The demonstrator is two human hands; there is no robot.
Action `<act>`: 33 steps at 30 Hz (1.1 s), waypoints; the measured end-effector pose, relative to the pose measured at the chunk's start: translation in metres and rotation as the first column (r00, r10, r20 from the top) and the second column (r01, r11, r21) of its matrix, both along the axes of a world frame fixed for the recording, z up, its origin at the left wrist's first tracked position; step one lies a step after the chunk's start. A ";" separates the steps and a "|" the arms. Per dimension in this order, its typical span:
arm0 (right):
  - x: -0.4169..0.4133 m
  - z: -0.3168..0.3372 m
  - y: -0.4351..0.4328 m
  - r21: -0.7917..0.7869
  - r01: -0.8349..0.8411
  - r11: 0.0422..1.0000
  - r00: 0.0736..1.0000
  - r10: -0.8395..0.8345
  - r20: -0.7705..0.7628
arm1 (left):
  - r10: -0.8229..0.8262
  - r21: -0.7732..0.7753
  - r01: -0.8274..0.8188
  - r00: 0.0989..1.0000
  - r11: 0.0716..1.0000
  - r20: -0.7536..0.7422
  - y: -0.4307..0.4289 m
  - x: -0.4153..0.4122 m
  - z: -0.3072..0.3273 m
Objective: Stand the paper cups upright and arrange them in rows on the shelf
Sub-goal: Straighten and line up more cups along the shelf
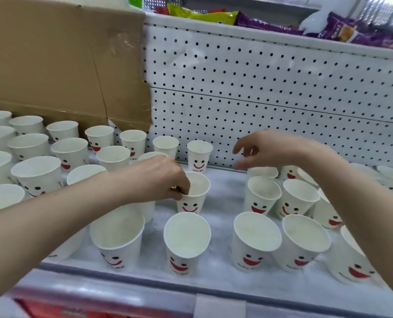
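Note:
Several white paper cups printed with red smiling faces stand upright on the white shelf [223, 269]. My left hand [158, 177] pinches the rim of a middle cup [194, 196], fingers over its left edge. My right hand [273, 149] hovers above the shelf with loosely curled fingers and holds nothing. Behind the pinched cup, one cup [199, 156] stands against the back panel. A front-row cup [186, 242] sits just below the pinched one. More cups crowd the left side in rows [37, 173] and the right side in a looser cluster [261, 195].
A brown cardboard box [60, 58] stands at the back left. White pegboard [271, 99] forms the back wall. Snack packets [214, 16] lie on the shelf above. A bare strip of shelf [223, 193] runs between the middle cups and the right cluster.

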State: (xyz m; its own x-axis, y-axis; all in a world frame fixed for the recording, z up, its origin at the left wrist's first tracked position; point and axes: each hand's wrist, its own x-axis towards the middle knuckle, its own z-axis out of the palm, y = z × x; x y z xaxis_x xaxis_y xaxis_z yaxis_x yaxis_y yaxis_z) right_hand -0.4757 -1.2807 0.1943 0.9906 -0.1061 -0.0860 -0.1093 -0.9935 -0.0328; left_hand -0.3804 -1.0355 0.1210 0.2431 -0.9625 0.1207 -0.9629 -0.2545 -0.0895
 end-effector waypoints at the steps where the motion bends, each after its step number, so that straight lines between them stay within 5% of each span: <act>1: -0.011 0.001 -0.001 -0.001 0.036 0.999 0.994 -0.035 -0.100 | 0.004 -0.002 -0.004 1.000 1.000 -0.005 0.001 0.000 0.000; 4: -0.026 -0.008 -0.003 -0.111 0.035 0.993 0.960 -0.064 -0.271 | 0.017 -0.016 -0.017 1.000 1.000 -0.018 0.002 -0.002 0.001; 18: -0.017 -0.029 -0.008 -0.309 -0.054 0.950 0.937 -0.059 -0.346 | 0.048 -0.023 -0.049 0.998 0.999 -0.050 0.015 -0.004 -0.001; 27: -0.016 -0.013 -0.006 -0.161 0.045 0.986 0.987 -0.069 -0.142 | 0.008 -0.033 -0.010 0.999 0.999 -0.050 0.009 -0.006 -0.001; 33: 0.000 -0.026 -0.001 -0.210 0.026 0.977 0.974 -0.072 -0.215 | 0.005 -0.034 -0.009 0.996 0.999 -0.092 0.009 -0.006 0.006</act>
State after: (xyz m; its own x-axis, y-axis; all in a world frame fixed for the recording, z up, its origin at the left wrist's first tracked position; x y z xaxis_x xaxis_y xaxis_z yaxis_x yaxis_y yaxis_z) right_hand -0.4758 -1.2820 0.1688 0.9425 -0.1924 -0.2733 -0.1398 -0.9697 0.2005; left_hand -0.3863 -1.0262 0.1265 0.2614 -0.9563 0.1310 -0.9649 -0.2626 0.0079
